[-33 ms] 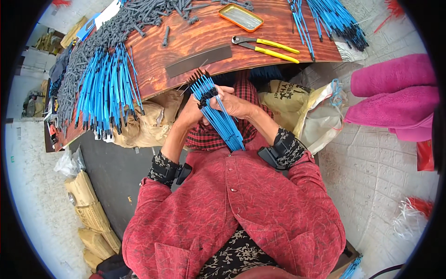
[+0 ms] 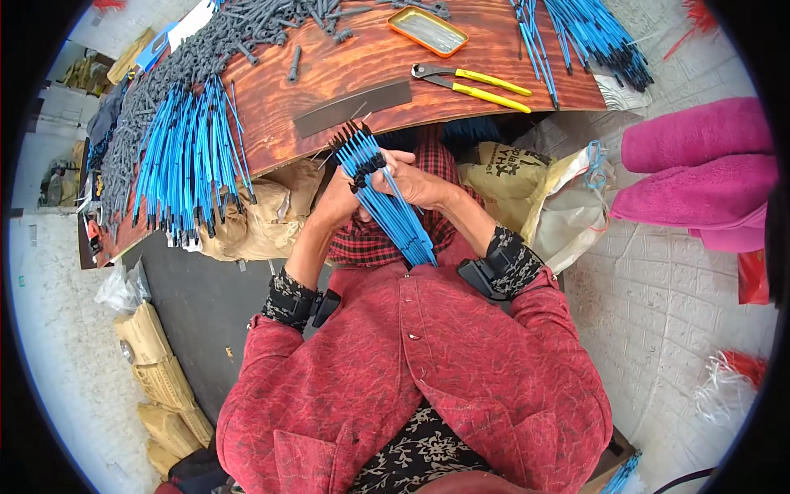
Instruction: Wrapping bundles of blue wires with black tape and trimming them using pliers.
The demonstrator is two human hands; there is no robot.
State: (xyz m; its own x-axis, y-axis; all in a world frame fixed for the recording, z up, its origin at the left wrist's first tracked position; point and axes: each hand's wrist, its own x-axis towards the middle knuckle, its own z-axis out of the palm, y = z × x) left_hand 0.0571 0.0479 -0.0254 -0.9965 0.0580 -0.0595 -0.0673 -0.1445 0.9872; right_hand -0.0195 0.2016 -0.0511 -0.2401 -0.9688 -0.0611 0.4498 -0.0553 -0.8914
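A bundle of thin blue rods with black tips and black collars [image 2: 393,221] is gripped between my hands, over my lap in front of the table edge. My left hand [image 2: 337,196] is closed round the bundle's left side, its fingers largely hidden behind the rods. From the other side my right hand [image 2: 418,186] presses its thumb and fingers on the rods near the black collars. The black tips point up and to the left, and the blue ends reach down to my jacket. Thin pale wires stick out near the tips.
On the wooden table [image 2: 280,107] lie a dark flat strip [image 2: 352,108], yellow-handled pincers [image 2: 473,86], an orange-rimmed tin [image 2: 428,31] and a heap of grey plastic parts [image 2: 218,41]. More blue rods [image 2: 191,160] overhang its left edge. Sacks [image 2: 568,202] stand below, beside pink towels [image 2: 699,169].
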